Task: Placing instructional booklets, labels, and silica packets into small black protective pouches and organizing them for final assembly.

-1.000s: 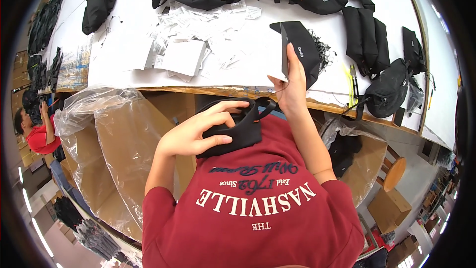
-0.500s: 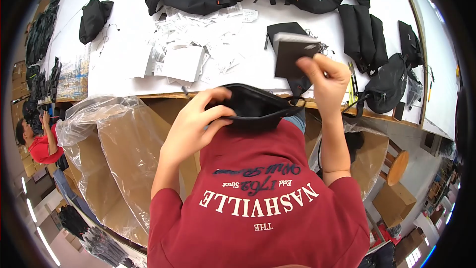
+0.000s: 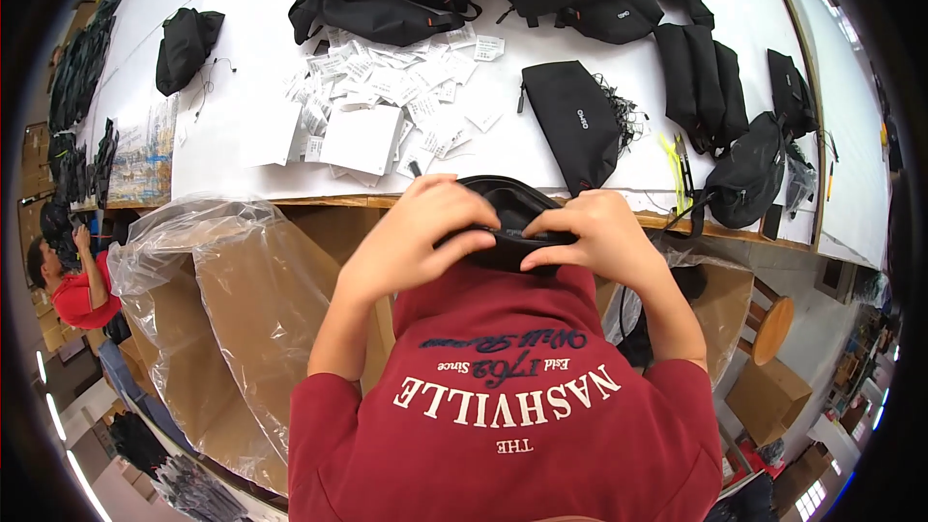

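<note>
Both hands, left hand (image 3: pixel 420 237) and right hand (image 3: pixel 590 237), clamp the black pouch (image 3: pixel 507 222) at the surface's near edge; I'd keep thumbs pinching its rim evenly.

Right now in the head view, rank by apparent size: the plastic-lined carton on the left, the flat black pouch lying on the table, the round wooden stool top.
1. plastic-lined carton, clearly largest.
2. flat black pouch.
3. round wooden stool top, smallest, though it sits near the rim and farther down, so its true size is unsure.
</note>
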{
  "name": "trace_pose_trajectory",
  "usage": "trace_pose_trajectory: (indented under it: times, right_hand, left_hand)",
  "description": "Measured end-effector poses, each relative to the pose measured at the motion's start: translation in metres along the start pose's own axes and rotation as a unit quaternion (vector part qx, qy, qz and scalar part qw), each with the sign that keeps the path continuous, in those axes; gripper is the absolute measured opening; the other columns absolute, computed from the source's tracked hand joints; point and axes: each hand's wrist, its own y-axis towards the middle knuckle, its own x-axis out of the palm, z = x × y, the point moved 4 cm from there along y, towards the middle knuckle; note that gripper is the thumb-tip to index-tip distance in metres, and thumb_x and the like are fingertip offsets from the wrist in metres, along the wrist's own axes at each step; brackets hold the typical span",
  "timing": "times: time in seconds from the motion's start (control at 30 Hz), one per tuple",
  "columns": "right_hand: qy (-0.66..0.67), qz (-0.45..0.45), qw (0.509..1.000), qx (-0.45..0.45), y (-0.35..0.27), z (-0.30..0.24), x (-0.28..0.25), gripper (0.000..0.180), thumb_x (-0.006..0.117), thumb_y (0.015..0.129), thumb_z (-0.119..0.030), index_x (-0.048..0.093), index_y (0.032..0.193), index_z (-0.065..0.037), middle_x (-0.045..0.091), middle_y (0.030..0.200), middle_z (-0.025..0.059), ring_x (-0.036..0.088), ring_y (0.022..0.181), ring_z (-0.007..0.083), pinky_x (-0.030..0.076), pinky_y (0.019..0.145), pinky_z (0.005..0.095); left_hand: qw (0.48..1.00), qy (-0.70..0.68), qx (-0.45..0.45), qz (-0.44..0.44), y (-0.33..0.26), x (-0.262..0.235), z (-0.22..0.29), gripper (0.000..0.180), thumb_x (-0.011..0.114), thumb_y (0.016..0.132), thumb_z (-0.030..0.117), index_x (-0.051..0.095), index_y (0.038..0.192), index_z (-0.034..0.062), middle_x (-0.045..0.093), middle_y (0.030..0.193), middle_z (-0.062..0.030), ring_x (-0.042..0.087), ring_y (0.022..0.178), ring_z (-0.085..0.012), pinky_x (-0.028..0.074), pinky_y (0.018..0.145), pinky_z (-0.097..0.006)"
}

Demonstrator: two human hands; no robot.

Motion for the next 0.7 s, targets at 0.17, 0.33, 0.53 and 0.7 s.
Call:
trace_pose_trajectory:
  times: [0.17, 0.33, 0.53, 0.7]
  right_hand:
    - [-0.01, -0.016, 1.0, -0.007, -0.006, 0.0, 0.004, 0.024, 0.079, 0.067, -0.033, 0.07, 0.071, -0.011, 0.054, 0.051, 0.0054, 0.056, 0.049, 0.0235, 0.042, 0.05, 0.0324]
    - [-0.027, -0.007, 0.999, -0.025, -0.009, -0.003, 0.004, 0.023, 0.077, 0.07, -0.034, 0.07, 0.071, -0.011, 0.055, 0.052, 0.0058, 0.056, 0.052, 0.0239, 0.043, 0.051, 0.0338]
    - [-0.021, 0.006, 0.998, -0.056, -0.011, -0.008, 0.007, 0.019, 0.074, 0.074, -0.03, 0.071, 0.072, -0.011, 0.056, 0.054, 0.0047, 0.057, 0.053, 0.0234, 0.044, 0.051, 0.0337]
    - [-0.123, 0.044, 0.988, -0.076, -0.008, -0.005, -0.007, 0.018, 0.073, 0.074, -0.028, 0.069, 0.071, -0.012, 0.054, 0.053, 0.0022, 0.055, 0.051, 0.0219, 0.042, 0.049, 0.0335]
  left_hand:
    - [0.97, 0.073, -0.077, 0.218, 0.029, -0.033, -0.066, 0.013, 0.063, 0.084, 0.008, 0.062, 0.096, 0.0023, 0.064, 0.09, -0.0079, 0.056, 0.09, -0.0208, 0.041, 0.086, -0.033]
    - [0.929, 0.313, -0.103, 0.168, 0.03, -0.013, -0.098, 0.033, 0.076, 0.07, 0.014, 0.059, 0.098, 0.0087, 0.058, 0.094, -0.0041, 0.049, 0.099, -0.0254, 0.036, 0.088, -0.039]
    - [0.936, 0.274, -0.092, 0.2, 0.032, -0.023, -0.103, 0.025, 0.077, 0.07, 0.015, 0.059, 0.086, 0.0074, 0.058, 0.09, -0.0036, 0.05, 0.094, -0.0248, 0.038, 0.084, -0.038]
    - [0.946, 0.022, -0.021, 0.321, 0.037, -0.044, -0.057, 0.014, 0.073, 0.076, 0.011, 0.064, 0.085, 0.005, 0.064, 0.083, -0.0038, 0.056, 0.081, -0.0195, 0.044, 0.072, -0.029]
